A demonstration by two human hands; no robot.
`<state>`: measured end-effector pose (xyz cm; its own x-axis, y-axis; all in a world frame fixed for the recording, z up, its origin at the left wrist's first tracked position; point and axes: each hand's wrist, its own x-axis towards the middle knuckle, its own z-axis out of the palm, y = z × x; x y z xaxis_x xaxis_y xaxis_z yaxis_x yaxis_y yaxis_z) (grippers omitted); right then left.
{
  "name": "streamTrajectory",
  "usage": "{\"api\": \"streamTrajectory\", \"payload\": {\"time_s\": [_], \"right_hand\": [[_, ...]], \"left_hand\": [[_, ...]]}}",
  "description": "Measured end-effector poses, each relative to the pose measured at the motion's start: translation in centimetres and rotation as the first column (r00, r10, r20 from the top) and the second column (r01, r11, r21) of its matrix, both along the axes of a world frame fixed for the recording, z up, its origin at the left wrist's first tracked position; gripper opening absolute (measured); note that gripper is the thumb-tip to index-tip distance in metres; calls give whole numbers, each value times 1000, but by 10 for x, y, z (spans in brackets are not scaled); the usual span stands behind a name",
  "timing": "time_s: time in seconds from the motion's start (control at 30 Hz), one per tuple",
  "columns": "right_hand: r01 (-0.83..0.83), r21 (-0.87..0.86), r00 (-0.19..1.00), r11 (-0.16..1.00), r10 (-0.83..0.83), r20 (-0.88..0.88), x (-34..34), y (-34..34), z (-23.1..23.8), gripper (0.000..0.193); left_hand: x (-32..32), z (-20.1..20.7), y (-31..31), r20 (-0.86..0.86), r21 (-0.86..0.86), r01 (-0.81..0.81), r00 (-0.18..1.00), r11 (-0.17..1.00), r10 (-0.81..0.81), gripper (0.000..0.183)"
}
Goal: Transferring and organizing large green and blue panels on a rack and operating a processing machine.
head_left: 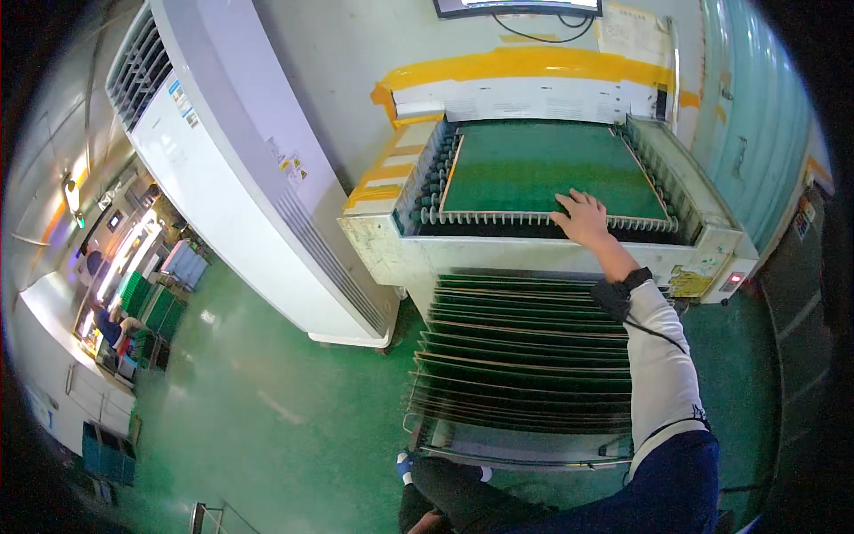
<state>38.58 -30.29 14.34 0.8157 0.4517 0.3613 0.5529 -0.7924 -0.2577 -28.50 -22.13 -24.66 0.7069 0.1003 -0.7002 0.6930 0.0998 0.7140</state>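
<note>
"Where's the green board (534, 169)?"
"On the machine (378, 240). My right hand (584, 218) is over its front edge, fingers spread, gripping nothing."
"Your left hand (431, 523)?"
"Low, by my leg (471, 494). I can't tell its grip."

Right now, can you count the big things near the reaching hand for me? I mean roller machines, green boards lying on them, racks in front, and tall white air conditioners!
Roller machine: 1
Green board on it: 1
Rack in front: 1
Tall white air conditioner: 1
Total: 4

Navy top (676, 472), white sleeve (656, 365), black corded wristband (612, 299)
</note>
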Motion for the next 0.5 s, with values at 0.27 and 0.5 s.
{"api": "streamTrajectory", "payload": {"time_s": [0.27,0.5], "right_hand": [[-54,-40,998,998,55,19,-20,-11,3,51],[-74,7,996,997,74,54,-23,-12,-1,46]], "left_hand": [[-1,-3,-5,-36,-24,14,999,1000,-14,32],[-12,-4,-9,-62,-29,13,998,1000,-15,33]]}}
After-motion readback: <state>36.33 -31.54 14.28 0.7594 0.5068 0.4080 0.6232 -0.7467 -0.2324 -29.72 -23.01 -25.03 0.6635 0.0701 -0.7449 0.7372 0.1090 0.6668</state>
